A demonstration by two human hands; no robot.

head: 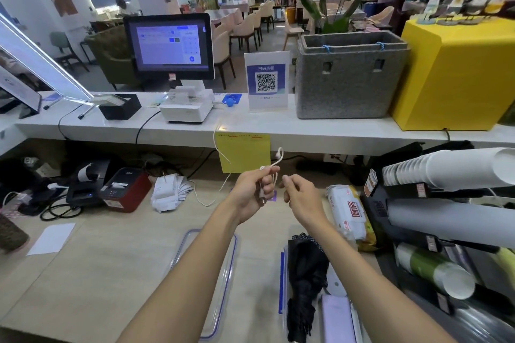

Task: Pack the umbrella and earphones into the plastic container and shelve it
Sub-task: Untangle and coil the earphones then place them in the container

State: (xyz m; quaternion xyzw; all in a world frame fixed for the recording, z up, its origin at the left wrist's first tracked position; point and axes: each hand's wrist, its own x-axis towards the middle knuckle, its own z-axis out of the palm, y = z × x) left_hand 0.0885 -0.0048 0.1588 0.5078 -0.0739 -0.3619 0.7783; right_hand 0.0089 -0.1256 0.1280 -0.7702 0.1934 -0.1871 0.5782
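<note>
My left hand (255,192) grips a coil of white wired earphones (274,164), held up over the wooden counter with an earbud looping above the fingers. My right hand (299,195) pinches the thin cord just to the right of it. Below my right forearm stands the clear plastic container (282,287) with a blue rim. A folded black umbrella (305,273) lies inside it beside white and lilac items. The container's clear lid (223,287) with a blue edge lies flat on the counter under my left forearm.
A white cable trails from the raised shelf (250,128) down to the counter. Red and black label printers (122,189) and a pile of receipts (167,192) sit at left. A wet-wipe pack (348,214) and stacked paper cups (446,167) crowd the right.
</note>
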